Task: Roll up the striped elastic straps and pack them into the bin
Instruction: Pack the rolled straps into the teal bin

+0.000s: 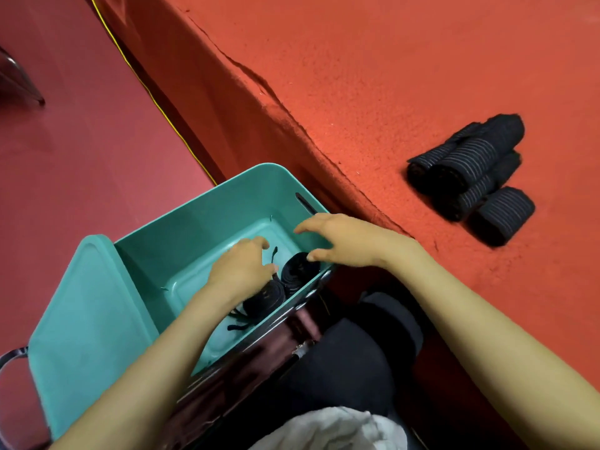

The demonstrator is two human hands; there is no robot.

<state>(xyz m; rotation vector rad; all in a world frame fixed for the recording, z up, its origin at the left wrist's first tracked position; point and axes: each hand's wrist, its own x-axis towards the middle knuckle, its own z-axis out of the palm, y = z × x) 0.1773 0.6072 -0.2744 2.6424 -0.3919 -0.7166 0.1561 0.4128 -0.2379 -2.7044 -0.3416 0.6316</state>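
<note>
Your left hand (242,266) is down inside the teal bin (194,228), lying over a rolled strap (263,297) that sits against the bin's near wall. Its fingers curve downward out of sight, so you cannot tell whether they grasp the roll or only rest on it. A second roll (296,271) sits just beside the first, toward the bin's right corner, and seems to touch it. A few loose black strap ends (238,321) lie on the bin's bottom below your left wrist.

Your right hand (341,241) hovers above the bin's right rim, over the second roll. Its fingers (308,226) are spread and released, holding nothing.

The matching teal lid (91,319) lies along the bin's left side, touching it. On the red tabletop (389,76) to your right, well apart from the bin, a pile of rolled straps (470,170) lies bunched together, dark with thin pale stripes, some rolls resting on others.
</note>
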